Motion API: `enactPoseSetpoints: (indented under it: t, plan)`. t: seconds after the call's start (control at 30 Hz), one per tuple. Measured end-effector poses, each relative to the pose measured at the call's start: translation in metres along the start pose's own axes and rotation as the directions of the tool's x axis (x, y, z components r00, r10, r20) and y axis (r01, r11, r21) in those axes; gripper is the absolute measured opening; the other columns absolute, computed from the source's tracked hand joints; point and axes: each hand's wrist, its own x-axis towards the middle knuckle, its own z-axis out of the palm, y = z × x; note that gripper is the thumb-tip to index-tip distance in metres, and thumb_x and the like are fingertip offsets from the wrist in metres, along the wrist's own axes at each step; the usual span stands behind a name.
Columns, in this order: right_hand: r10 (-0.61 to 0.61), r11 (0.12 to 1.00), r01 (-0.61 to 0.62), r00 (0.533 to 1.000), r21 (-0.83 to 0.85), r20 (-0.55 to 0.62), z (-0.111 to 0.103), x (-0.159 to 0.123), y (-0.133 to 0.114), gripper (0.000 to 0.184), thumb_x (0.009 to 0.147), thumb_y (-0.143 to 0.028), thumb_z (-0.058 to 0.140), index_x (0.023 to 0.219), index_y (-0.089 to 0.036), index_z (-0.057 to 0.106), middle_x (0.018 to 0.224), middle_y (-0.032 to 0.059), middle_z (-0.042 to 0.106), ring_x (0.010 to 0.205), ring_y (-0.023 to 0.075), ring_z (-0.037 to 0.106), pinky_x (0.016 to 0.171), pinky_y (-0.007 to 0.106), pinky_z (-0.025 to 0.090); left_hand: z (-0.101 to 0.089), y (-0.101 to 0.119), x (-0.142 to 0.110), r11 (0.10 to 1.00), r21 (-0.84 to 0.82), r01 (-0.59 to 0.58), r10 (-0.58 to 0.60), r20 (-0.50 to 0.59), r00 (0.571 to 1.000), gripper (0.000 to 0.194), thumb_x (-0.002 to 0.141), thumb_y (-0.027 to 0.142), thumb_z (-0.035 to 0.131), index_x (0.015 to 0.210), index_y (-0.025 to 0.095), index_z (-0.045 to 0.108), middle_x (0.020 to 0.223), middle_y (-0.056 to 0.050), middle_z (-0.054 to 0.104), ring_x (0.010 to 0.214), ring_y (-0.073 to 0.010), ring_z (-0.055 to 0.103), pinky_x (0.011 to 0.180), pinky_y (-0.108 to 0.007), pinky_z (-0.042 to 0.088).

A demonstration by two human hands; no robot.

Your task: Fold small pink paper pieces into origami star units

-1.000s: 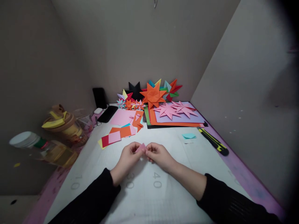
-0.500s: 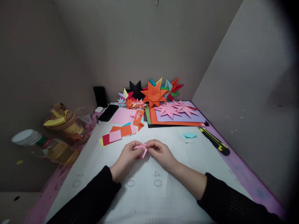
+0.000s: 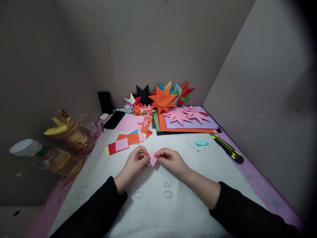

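A small folded piece of pink paper [image 3: 153, 160] is held just above the mat, its lower end tapering to a point. My left hand [image 3: 137, 162] pinches its left side between thumb and fingers. From the right, my right hand [image 3: 171, 162] grips the upper right edge with thumb and forefinger. A bit of red shows beneath my left fingertips; what it belongs to I cannot make out. Beyond my left hand lie small paper rectangles, among them a pink one [image 3: 122, 144] and a red one [image 3: 112, 148].
Folded paper stars, including an orange one [image 3: 162, 99] and a pink one [image 3: 178, 116], sit at the back on and behind stacked coloured sheets. A utility knife [image 3: 227, 148] and folded turquoise paper [image 3: 201, 142] lie right. A bottle [image 3: 47, 157], a cup [image 3: 71, 134] and phones [image 3: 114, 120] stand left.
The pink paper has been turned so that its point faces down and more of its face shows. My left fingers have shifted slightly left on it; both hands still hold it.
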Motion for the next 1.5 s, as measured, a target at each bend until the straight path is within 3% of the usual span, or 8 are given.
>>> enactPoseSetpoints:
  t: [0.2,0.33,0.53,0.67,0.83,1.03,1.3,1.5]
  plan:
    - [-0.131,0.986,0.128,0.991,-0.11,-0.019,0.0,0.0,0.002,0.022,0.071,-0.007,0.053,0.079,-0.021,0.068,0.087,0.0026,0.063,0.086,0.0168,0.061,0.077,0.03,0.047,-0.001,-0.007,0.002,0.999,-0.01,0.042,-0.042,-0.005,0.999,0.015,0.072,0.022,0.063,0.083,0.013,0.065,0.071,-0.001,0.063,0.057,-0.0089,0.055,0.058,-0.021,0.042]
    - [-0.135,0.987,0.126,0.987,-0.1,-0.083,-0.001,0.001,0.005,0.017,0.069,-0.008,0.057,0.076,-0.02,0.067,0.088,0.0029,0.062,0.087,0.0168,0.06,0.073,0.028,0.047,-0.001,-0.006,0.001,0.995,-0.043,0.086,-0.086,0.004,0.996,0.019,0.072,0.022,0.064,0.087,0.013,0.069,0.074,-0.003,0.066,0.06,-0.0103,0.057,0.062,-0.023,0.044]
    - [-0.109,0.994,0.106,0.989,-0.032,-0.102,-0.001,0.002,0.006,0.014,0.068,-0.01,0.059,0.076,-0.02,0.066,0.085,0.0028,0.063,0.081,0.0161,0.06,0.071,0.028,0.048,-0.003,-0.001,-0.003,0.999,0.017,0.049,-0.05,0.06,0.997,0.022,0.07,0.016,0.061,0.091,0.014,0.069,0.074,-0.003,0.067,0.059,-0.0107,0.057,0.058,-0.022,0.042]
    - [-0.066,0.998,0.066,0.991,-0.001,-0.114,-0.001,0.001,0.003,0.008,0.07,-0.015,0.062,0.074,-0.02,0.066,0.08,0.0019,0.064,0.074,0.0153,0.06,0.067,0.028,0.047,-0.003,-0.001,-0.004,0.991,0.12,-0.058,0.049,0.074,0.996,0.023,0.07,0.02,0.065,0.092,0.014,0.068,0.082,-0.006,0.07,0.067,-0.0144,0.061,0.061,-0.024,0.045]
    - [-0.032,0.998,0.04,0.987,0.048,-0.156,-0.001,0.0,0.005,0.001,0.071,-0.02,0.066,0.073,-0.019,0.066,0.073,0.001,0.064,0.07,0.0147,0.058,0.066,0.028,0.045,0.001,-0.001,-0.005,0.939,0.309,-0.149,0.177,-0.063,0.982,0.016,0.073,0.028,0.067,0.082,0.015,0.069,0.081,-0.006,0.07,0.072,-0.016,0.062,0.065,-0.025,0.047]
    - [-0.051,0.994,0.069,0.977,0.081,-0.209,0.005,0.0,0.003,0.006,0.073,-0.024,0.067,0.075,-0.02,0.065,0.073,0.0008,0.064,0.07,0.0146,0.058,0.066,0.028,0.045,0.007,-0.001,-0.008,0.895,0.388,-0.219,0.292,-0.141,0.946,0.011,0.073,0.027,0.068,0.076,0.017,0.069,0.074,-0.002,0.069,0.066,-0.0132,0.06,0.062,-0.023,0.047]
    - [0.034,0.955,0.047,0.964,0.294,-0.262,0.013,0.0,-0.006,0.02,0.07,-0.026,0.071,0.073,-0.02,0.052,0.065,-0.0028,0.06,0.064,0.0129,0.059,0.063,0.025,0.045,0.015,-0.005,-0.007,0.919,0.326,-0.221,0.29,-0.183,0.939,0.018,0.074,0.031,0.067,0.07,0.016,0.059,0.065,0.0,0.063,0.059,-0.0114,0.057,0.056,-0.021,0.044]
    - [0.073,0.922,0.029,0.966,0.387,-0.246,0.013,0.0,-0.005,0.031,0.072,-0.031,0.071,0.077,-0.022,0.042,0.061,-0.0067,0.057,0.061,0.0118,0.062,0.058,0.022,0.044,0.013,-0.007,-0.005,0.978,0.088,-0.188,0.197,-0.105,0.975,0.024,0.075,0.028,0.064,0.085,0.02,0.045,0.065,0.002,0.064,0.062,-0.0128,0.062,0.058,-0.021,0.045]
